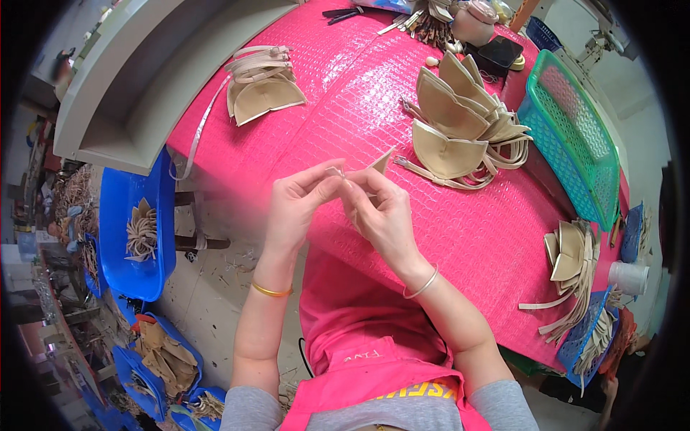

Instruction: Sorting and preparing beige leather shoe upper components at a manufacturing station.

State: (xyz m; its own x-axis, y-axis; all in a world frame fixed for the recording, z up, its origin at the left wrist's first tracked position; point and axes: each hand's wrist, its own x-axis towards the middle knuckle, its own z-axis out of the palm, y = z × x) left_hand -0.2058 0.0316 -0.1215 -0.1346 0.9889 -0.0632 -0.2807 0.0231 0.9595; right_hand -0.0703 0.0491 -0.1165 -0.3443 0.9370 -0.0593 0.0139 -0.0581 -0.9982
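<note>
Over the near part of the pink-covered table, my left hand (pixel 307 195) and my right hand (pixel 378 208) meet fingertip to fingertip, both closed in a pinch. A small pale, shiny bit, perhaps a strap end with a buckle, shows between them. Behind my right hand juts the pointed edge of a beige strapped shoe piece (pixel 382 161); the rest is covered by my fingers. Beyond it to the right lies a heap of similar beige shoe pieces (pixel 451 148) with buckled straps. A smaller stack of beige pieces (pixel 264 99) sits at the far left, its pale straps bundled on top.
A green plastic basket (pixel 571 136) stands along the right edge. Near it lie more strapped pieces (pixel 568 251), a white cup (pixel 629 277) and a blue basket (pixel 586 341). A grey shelf box (pixel 165 72) borders the left; below it stands a blue tub (pixel 136 276). A phone (pixel 501 50) lies far right.
</note>
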